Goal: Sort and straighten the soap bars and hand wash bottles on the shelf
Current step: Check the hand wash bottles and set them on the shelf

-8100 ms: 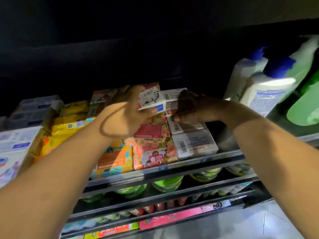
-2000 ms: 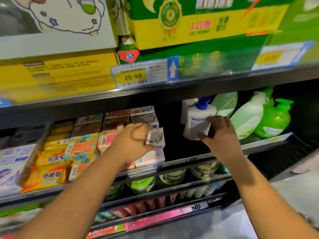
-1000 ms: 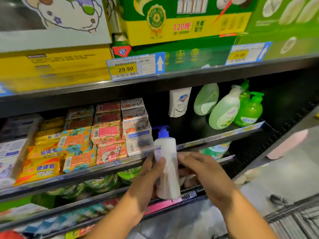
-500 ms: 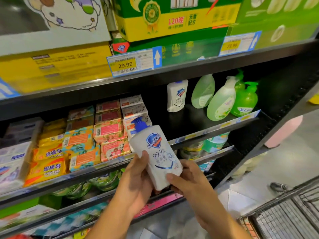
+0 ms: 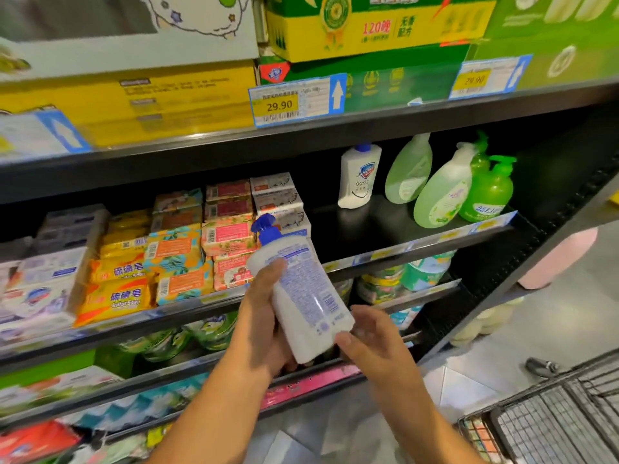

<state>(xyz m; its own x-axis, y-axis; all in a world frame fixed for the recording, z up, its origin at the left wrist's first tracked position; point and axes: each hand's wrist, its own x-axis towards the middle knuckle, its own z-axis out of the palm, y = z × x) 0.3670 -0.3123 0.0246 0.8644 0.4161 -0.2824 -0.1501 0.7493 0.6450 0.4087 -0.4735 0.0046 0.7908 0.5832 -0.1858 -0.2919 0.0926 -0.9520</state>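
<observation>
Bottle (image 5: pixel 301 296): one held, perhaps five shelved.

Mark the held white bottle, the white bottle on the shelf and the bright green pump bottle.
held white bottle (image 5: pixel 308 296): head view, back label.
shelf white bottle (image 5: pixel 361 182): head view, front label.
bright green pump bottle (image 5: pixel 489 192): head view, body.
</observation>
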